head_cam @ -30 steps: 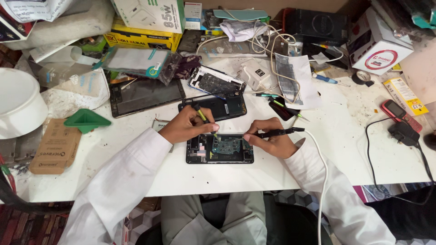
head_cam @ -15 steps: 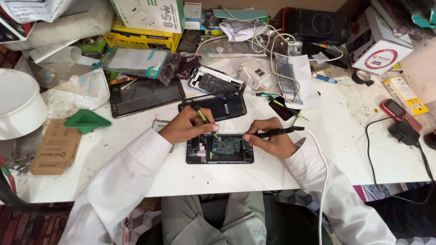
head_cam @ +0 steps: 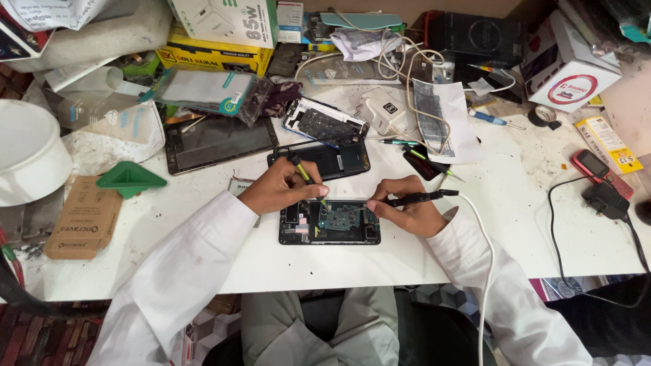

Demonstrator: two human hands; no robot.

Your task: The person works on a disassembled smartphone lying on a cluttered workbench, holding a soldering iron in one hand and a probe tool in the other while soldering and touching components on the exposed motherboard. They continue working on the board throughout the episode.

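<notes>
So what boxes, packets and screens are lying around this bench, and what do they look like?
White and green box: back left, upright.
Yellow box: flat beneath it.
White box with red ring: back right, tilted.
Brown cardboard packet: left edge, flat.
Dark tablet screen: left of centre, blank.

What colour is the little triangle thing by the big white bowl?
The plastic triangle tool is green, seen from the head view.
</notes>
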